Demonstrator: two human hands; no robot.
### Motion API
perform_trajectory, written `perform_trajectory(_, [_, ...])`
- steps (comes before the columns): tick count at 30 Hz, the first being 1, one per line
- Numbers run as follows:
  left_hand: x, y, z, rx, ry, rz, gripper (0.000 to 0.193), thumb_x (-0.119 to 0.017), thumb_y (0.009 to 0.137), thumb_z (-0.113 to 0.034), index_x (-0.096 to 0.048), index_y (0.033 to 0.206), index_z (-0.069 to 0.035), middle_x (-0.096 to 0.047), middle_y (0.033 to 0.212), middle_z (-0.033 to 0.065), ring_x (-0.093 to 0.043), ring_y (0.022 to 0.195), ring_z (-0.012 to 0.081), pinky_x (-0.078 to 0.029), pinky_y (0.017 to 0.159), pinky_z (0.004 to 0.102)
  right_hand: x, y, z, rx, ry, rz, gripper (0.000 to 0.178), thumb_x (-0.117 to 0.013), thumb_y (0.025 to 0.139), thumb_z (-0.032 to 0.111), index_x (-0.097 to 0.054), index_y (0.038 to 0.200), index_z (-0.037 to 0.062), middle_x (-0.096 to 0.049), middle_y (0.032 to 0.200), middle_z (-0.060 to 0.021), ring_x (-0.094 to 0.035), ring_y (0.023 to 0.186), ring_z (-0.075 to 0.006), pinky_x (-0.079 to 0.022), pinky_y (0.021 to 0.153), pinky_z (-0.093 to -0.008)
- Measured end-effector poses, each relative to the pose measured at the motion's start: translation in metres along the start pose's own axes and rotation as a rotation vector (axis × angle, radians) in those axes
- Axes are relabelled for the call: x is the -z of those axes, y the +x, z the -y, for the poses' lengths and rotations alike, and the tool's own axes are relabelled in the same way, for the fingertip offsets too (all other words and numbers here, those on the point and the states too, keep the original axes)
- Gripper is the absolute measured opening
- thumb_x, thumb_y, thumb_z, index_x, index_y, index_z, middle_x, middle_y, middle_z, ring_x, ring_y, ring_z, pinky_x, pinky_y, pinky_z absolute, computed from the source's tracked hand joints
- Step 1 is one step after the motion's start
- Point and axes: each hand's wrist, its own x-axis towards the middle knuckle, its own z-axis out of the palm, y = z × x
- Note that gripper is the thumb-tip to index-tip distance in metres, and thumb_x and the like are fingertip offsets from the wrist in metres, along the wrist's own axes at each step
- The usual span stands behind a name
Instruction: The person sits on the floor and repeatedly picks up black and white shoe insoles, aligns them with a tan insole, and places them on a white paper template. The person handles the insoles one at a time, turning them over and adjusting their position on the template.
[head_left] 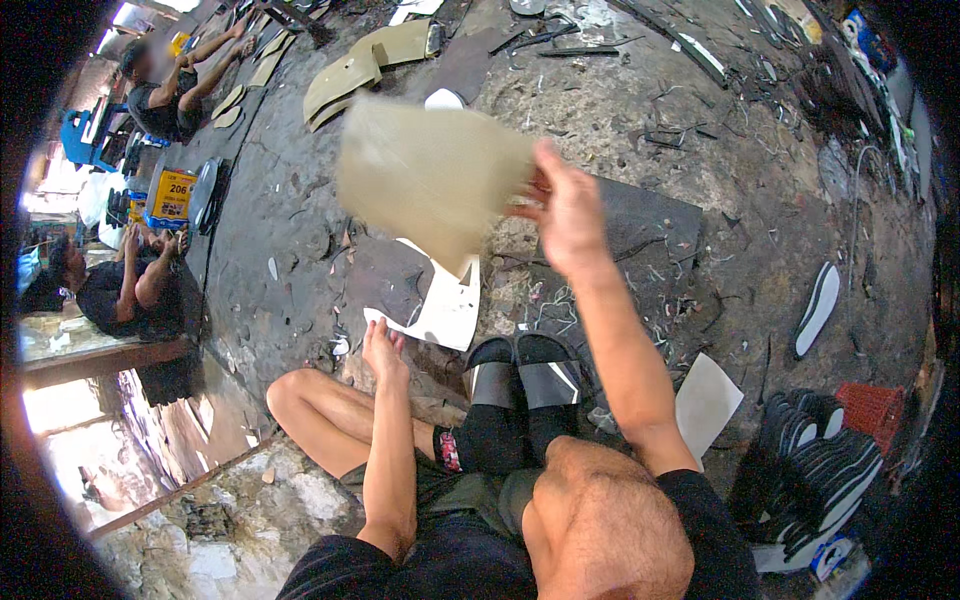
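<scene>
A tan sheet [420, 175], slightly blurred, hangs over the floor ahead of me, its right edge pinched between the thumb and fingers of my right hand [572, 220]. Below it a white cut sheet [455, 305] with an angular inner edge lies partly under the tan one. My left hand [383, 352] grips the white sheet's near left corner with thumb and fingertips. A dark flat piece [385, 280] shows beside the white sheet. Under my right wrist and beyond it lies a dark grey mat [650, 228] with thread-like scraps on it.
Curved tan offcuts [350, 75] lie far ahead. At right are a white sole [817, 310], a pale board [707, 402], a stack of black soles [825, 470] and a red basket [870, 415]. Two people sit at the left near a yellow container [172, 195]. Scraps litter the floor.
</scene>
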Motion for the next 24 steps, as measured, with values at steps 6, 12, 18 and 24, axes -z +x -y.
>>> perform_trajectory(6, [-0.035, 0.018, 0.006, -1.025, 0.901, 0.310, 0.081, -0.091, 0.069, -0.027, -0.056, 0.138, -0.003, -0.055, 0.138, 0.0216, -0.053, 0.124, 0.0373, -0.043, 0.106, 0.0442, 0.008, -0.012, -0.127, 0.445, -1.121, 0.044, 0.049, -0.070, 0.091, 0.023, -0.057, 0.135, 0.0046, -0.070, 0.112, -0.0157, -0.072, 0.096, -0.0296, -0.059, 0.075, -0.0394])
perform_trajectory(12, [-0.042, 0.036, -0.021, -0.891, 1.098, 0.497, 0.087, -0.091, 0.068, -0.040, -0.056, 0.139, -0.003, -0.054, 0.140, 0.0230, -0.049, 0.130, 0.0383, -0.041, 0.110, 0.0457, 0.059, -0.040, -0.203, 0.155, -1.206, 0.052, 0.052, -0.074, 0.085, 0.011, -0.055, 0.133, 0.0047, -0.068, 0.096, -0.0093, -0.068, 0.090, -0.0247, -0.055, 0.079, -0.0383])
perform_trajectory(18, [-0.043, 0.016, -0.088, -0.678, 0.792, 0.775, 0.082, -0.094, 0.068, -0.032, -0.059, 0.137, -0.006, -0.062, 0.134, 0.0133, -0.059, 0.123, 0.0272, -0.048, 0.104, 0.0422, 0.039, -0.033, -0.181, -0.335, -0.108, 0.325, 0.030, -0.058, 0.100, 0.011, -0.059, 0.129, 0.0032, -0.067, 0.113, -0.0038, -0.066, 0.101, -0.0124, -0.056, 0.088, -0.0294])
perform_trajectory(24, [-0.049, -0.034, -0.126, -0.598, 0.574, 0.943, 0.077, -0.092, 0.071, -0.014, -0.054, 0.137, -0.005, -0.059, 0.135, 0.0078, -0.057, 0.126, 0.0226, -0.049, 0.105, 0.0426, 0.029, -0.030, -0.138, -0.526, 0.264, 0.266, 0.046, -0.054, 0.103, 0.017, -0.041, 0.145, 0.0030, -0.061, 0.128, -0.0113, -0.063, 0.114, -0.0223, -0.052, 0.101, -0.0388])
